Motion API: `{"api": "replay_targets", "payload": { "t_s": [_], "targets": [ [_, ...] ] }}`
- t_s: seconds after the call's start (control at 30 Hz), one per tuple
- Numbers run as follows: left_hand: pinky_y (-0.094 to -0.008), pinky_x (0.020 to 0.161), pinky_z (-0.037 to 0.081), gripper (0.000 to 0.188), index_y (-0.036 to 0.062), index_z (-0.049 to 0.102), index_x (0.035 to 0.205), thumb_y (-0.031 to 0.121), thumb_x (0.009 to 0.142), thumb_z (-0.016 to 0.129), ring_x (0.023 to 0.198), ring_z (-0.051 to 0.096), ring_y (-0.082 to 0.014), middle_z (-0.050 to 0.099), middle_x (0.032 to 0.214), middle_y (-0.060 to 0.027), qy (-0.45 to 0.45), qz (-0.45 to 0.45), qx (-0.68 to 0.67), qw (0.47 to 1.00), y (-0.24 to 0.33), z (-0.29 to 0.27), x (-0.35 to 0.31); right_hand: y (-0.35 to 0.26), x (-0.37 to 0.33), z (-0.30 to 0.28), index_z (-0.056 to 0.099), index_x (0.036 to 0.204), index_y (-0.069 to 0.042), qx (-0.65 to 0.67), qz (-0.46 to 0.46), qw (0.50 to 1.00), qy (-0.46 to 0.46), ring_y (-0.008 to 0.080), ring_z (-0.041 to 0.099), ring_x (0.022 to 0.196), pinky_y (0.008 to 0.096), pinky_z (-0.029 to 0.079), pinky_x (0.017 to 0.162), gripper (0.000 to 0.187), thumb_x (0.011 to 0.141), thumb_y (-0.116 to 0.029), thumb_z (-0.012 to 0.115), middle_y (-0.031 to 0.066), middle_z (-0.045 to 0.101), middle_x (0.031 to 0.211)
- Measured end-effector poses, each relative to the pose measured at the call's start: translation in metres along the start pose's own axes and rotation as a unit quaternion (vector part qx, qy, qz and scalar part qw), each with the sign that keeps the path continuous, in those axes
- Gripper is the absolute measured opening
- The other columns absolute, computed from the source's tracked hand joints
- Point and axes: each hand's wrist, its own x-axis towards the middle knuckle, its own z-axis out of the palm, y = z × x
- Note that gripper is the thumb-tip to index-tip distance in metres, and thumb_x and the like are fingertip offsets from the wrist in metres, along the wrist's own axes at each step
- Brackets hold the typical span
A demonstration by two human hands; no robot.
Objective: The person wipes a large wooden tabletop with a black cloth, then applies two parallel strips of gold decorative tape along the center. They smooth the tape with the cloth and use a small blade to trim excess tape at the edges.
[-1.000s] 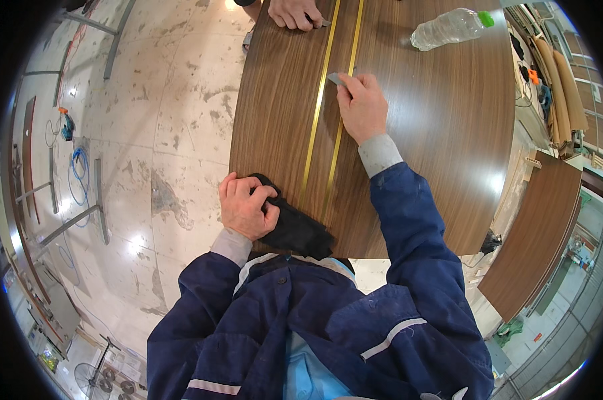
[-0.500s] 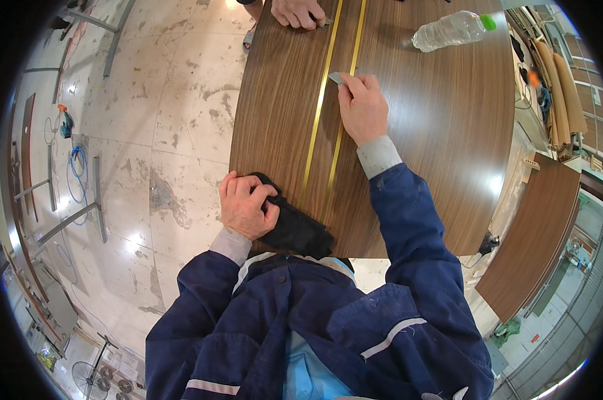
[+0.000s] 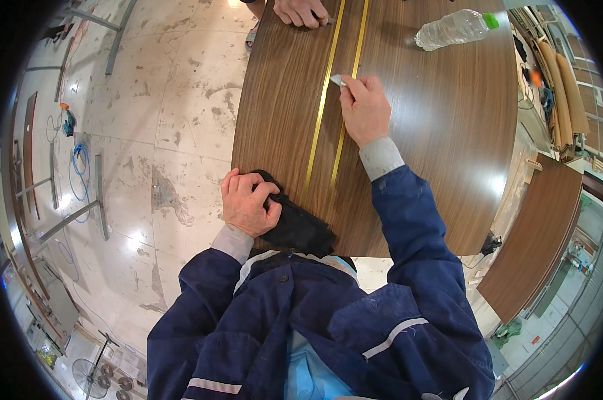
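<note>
Left hand closed on black cloth at near edge of wood panel. Right hand pinches small pale scraper against right brass strip. Bottle lies far right. Another person's hand at far edge.

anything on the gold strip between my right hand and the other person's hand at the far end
Nothing visible. The right hand holds a small pale piece at the gold strip, which runs bare to the co-worker's hand. The plastic bottle lies off to the right.
</note>
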Motion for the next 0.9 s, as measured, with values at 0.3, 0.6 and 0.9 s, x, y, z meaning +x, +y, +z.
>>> {"api": "replay_targets", "payload": {
  "t_s": [0.3,0.6,0.9],
  "targets": [
    [-0.0531,0.117,0.040,0.021,0.0222,0.075,0.087,0.016,0.066,0.073,0.104,0.059,-0.0281,0.060,0.100,-0.0026,-0.003,-0.001,0.007,1.000,0.002,0.000,-0.001,-0.008,-0.022,-0.007,0.078,0.109,-0.013,0.027,0.026,0.999,-0.012,0.0315,0.070,0.088,0.0429,0.058,0.074,0.017,0.093,-0.013,0.076,0.0101,0.067,0.099],
    [-0.0542,0.117,0.040,0.021,0.0215,0.075,0.087,0.016,0.068,0.073,0.106,0.059,-0.0298,0.059,0.102,-0.0036,-0.002,0.004,0.008,1.000,0.001,0.001,-0.002,-0.024,-0.067,-0.023,0.080,0.111,-0.010,0.034,0.010,0.999,-0.041,0.0283,0.071,0.083,0.0386,0.058,0.071,0.018,0.093,-0.011,0.078,0.0108,0.069,0.100],
    [-0.0543,0.116,0.040,0.020,0.0210,0.075,0.088,0.017,0.069,0.072,0.106,0.059,-0.0309,0.061,0.103,-0.0051,0.008,0.021,0.012,1.000,0.001,0.002,-0.003,-0.043,-0.110,-0.038,0.078,0.111,-0.010,0.050,0.010,0.998,-0.045,0.0297,0.069,0.086,0.0407,0.058,0.070,0.020,0.091,-0.010,0.077,0.0097,0.066,0.097]
  ]
}}
